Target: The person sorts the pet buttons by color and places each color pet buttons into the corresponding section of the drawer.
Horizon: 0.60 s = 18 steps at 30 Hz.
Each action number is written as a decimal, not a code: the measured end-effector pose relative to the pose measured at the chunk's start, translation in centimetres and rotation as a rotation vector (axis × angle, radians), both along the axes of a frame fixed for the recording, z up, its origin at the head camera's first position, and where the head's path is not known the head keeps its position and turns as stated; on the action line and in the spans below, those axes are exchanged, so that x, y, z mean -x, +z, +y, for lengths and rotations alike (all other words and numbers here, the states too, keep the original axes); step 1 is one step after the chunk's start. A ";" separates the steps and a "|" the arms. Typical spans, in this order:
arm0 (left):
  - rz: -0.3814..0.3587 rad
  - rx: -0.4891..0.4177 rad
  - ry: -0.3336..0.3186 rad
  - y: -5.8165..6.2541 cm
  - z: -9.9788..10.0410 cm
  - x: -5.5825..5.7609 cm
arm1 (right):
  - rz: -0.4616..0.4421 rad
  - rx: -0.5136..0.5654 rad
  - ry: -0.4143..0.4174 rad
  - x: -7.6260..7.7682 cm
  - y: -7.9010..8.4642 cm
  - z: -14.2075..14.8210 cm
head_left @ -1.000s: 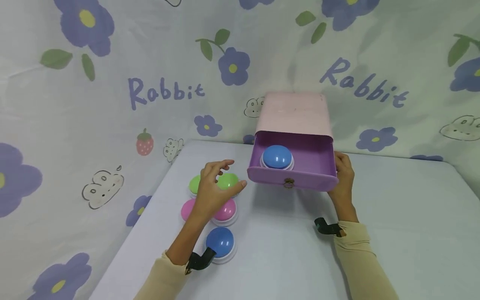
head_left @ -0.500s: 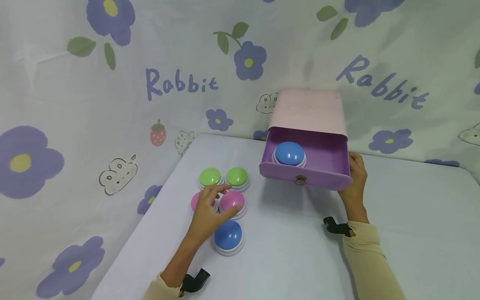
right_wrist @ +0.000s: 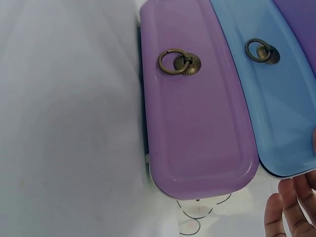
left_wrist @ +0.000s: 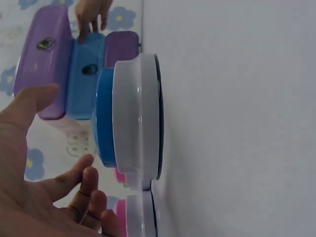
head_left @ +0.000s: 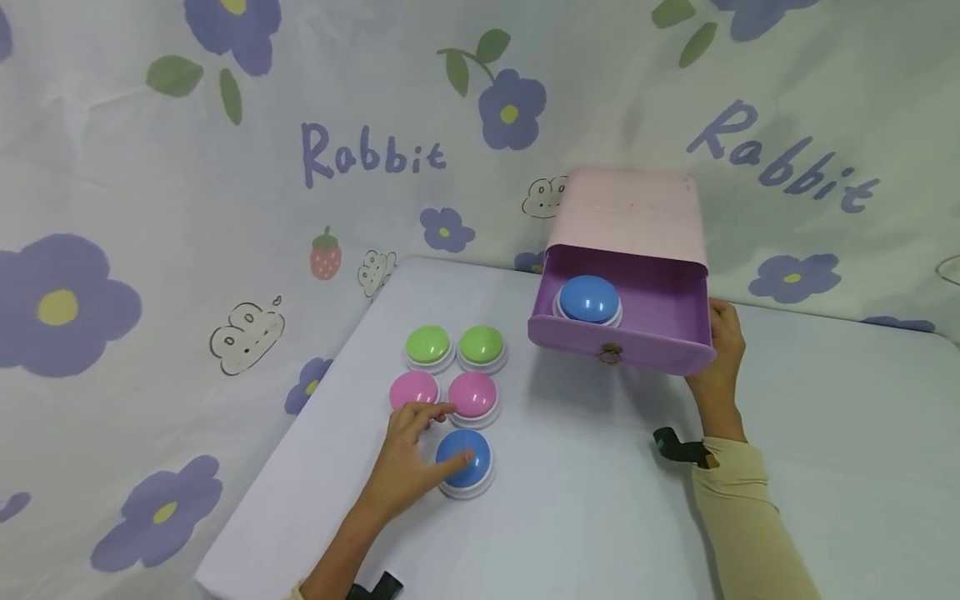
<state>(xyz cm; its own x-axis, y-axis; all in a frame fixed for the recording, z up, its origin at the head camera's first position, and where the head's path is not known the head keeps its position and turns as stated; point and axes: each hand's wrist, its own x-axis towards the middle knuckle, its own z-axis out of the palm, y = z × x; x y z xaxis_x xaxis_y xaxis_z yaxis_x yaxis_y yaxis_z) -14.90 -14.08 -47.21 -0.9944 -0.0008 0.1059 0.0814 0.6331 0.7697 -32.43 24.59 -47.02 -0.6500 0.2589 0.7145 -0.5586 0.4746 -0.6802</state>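
My left hand [head_left: 405, 471] is at a blue domed push button [head_left: 474, 447] with a white base, nearest me in the group on the left. Its thumb overlaps the dome in the head view; from the left wrist, a gap shows between the spread fingers and the button [left_wrist: 131, 118]. My right hand [head_left: 722, 358] rests at the right side of a pink drawer cabinet [head_left: 630, 212], its fingers [right_wrist: 298, 207] by the blue middle drawer [right_wrist: 261, 94]. The purple top drawer [head_left: 660, 348] is pulled out, and another blue button [head_left: 590, 298] sits in its left part.
Beyond the blue button, two pink buttons [head_left: 473, 393] stand side by side, with two green buttons [head_left: 482, 343] behind them. A lower purple drawer [right_wrist: 197, 123] stays closed by the white table [head_left: 570, 508]. Patterned cloth [head_left: 225, 183] hangs behind.
My left hand has come back toward me from over the green and pink buttons to the near blue one. The right hand stays at the cabinet; the head view has shifted slightly.
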 end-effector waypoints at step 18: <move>0.009 0.120 -0.047 -1.7 0.0 -1.4 | -0.016 0.094 0.080 -2.1 2.5 -1.3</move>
<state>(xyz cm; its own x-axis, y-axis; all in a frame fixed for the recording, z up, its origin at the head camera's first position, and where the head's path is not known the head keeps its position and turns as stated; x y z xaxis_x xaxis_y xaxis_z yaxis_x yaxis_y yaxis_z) -13.54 -14.09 -48.90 -0.9920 0.0587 0.1116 0.1197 0.7158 0.6880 -30.31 23.24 -44.48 -0.6827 0.2708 0.6787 -0.5808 0.3626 -0.7288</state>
